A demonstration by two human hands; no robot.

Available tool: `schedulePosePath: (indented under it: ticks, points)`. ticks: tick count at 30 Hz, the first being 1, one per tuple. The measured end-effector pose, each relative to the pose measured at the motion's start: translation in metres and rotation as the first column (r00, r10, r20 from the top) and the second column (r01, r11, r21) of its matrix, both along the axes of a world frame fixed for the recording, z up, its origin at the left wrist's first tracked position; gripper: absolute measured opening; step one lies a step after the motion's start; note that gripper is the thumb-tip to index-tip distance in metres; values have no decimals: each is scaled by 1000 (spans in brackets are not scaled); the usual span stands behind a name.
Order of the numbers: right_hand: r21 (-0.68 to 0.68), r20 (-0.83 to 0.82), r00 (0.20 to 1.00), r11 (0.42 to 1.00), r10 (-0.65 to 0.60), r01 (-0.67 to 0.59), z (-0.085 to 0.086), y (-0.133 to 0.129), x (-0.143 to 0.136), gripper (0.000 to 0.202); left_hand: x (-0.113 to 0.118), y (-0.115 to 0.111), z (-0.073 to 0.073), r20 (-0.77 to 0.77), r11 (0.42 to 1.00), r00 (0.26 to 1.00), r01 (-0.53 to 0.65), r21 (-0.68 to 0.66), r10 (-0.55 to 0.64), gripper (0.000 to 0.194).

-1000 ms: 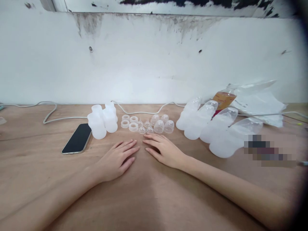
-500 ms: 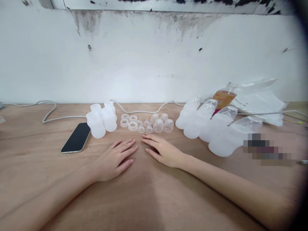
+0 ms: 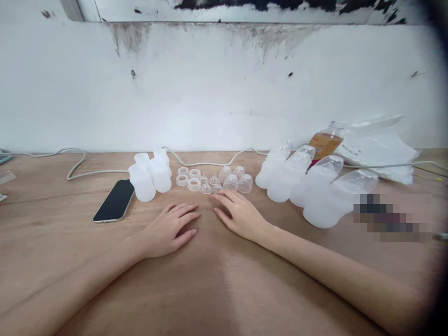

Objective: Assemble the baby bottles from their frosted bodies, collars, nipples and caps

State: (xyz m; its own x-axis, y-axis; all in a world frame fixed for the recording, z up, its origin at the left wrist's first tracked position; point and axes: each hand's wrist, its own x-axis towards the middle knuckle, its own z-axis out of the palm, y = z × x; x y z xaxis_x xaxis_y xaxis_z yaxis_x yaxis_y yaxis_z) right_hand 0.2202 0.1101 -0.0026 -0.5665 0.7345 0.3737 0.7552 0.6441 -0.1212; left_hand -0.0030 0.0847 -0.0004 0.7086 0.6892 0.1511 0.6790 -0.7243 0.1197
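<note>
My left hand (image 3: pixel 171 230) lies palm down on the wooden table (image 3: pixel 196 294), fingers stretched and holding nothing. Opposite it, my right hand (image 3: pixel 241 214) is empty too, its fingers spread and its fingertips just in front of the clear bottle nipples (image 3: pixel 206 188). Several white collar rings (image 3: pixel 194 184) stand left of the nipples, and clear dome caps (image 3: pixel 230 183) stand to their right. Several frosted bottle bodies (image 3: pixel 144 184) without tops are grouped at the left. To the right is a row of capped frosted baby bottles (image 3: pixel 279 186).
A phone (image 3: pixel 115 201) lies left of the bottle bodies. A grey cable (image 3: pixel 210 164) runs along the wall. Behind the capped bottles are a drink bottle with an orange label (image 3: pixel 325 145) and a white plastic bag (image 3: pixel 380 151). A blurred-out patch covers something at the right.
My right hand has lifted slightly and its fingers are more bent, now partly overlapping the nipples in view. My left hand stays nearly where it was. The view has shifted a little.
</note>
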Motion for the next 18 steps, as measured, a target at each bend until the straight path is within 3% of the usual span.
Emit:
schedulePosePath:
  ticks: [4,8,10,13,18]
  points:
    - [-25,92,932,934,-352,355,18,14,-8,44,14,30,2,89,969,987,-148,198,133,30]
    - [-55,151,906,912,-395,406,23,35,-18,33,28,67,3,106,937,972,-229,264,208,27]
    - [-63,166,905,912,-392,406,22,42,-21,23,31,75,3,106,930,969,-245,273,224,20]
    - [-56,160,908,915,-387,400,28,39,-20,19,29,66,4,131,924,962,-266,274,239,14]
    - [-111,99,949,945,-298,308,39,2,-12,17,20,23,7,263,928,926,-325,181,272,14]
